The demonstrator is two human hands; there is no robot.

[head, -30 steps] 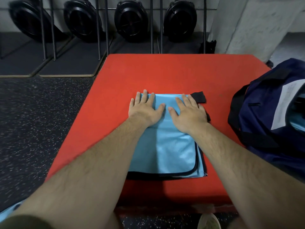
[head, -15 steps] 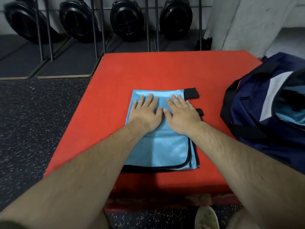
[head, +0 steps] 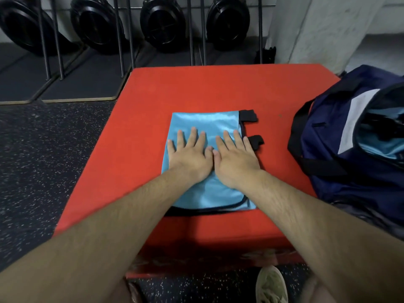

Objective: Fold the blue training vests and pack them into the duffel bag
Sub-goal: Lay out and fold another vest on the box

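A: What's on the far left?
B: Speckled dark floor (head: 43, 160), and behind it a row of black round machines (head: 96, 25) along the wall.

A: And in the middle?
B: A red block (head: 218, 88). The folded vest (head: 205, 121) lies flat on top of it, nearer the front edge, its long side running away from the person.

A: The hands?
B: Both are on the vest. The left hand (head: 190, 156) lies palm down on the left half, fingers straight and slightly spread, gripping nothing. The right hand (head: 236, 160) is just beside it on the right half, also flat with straight fingers. The two thumbs touch, or very nearly.

A: Anything sticking out?
B: Two black tabs (head: 248, 115) poke past the vest's right edge — one at the far corner, one by the right little finger.

A: Further right?
B: The navy bag (head: 328, 149) is at the block's right edge, apart from the vest. Its mouth is open and light blue fabric (head: 384, 147) shows inside. I cannot tell whether it sits on the block or beside it. A grey pillar (head: 328, 29) stands behind — and a pale shoe (head: 271, 285) is on the floor at the bottom.
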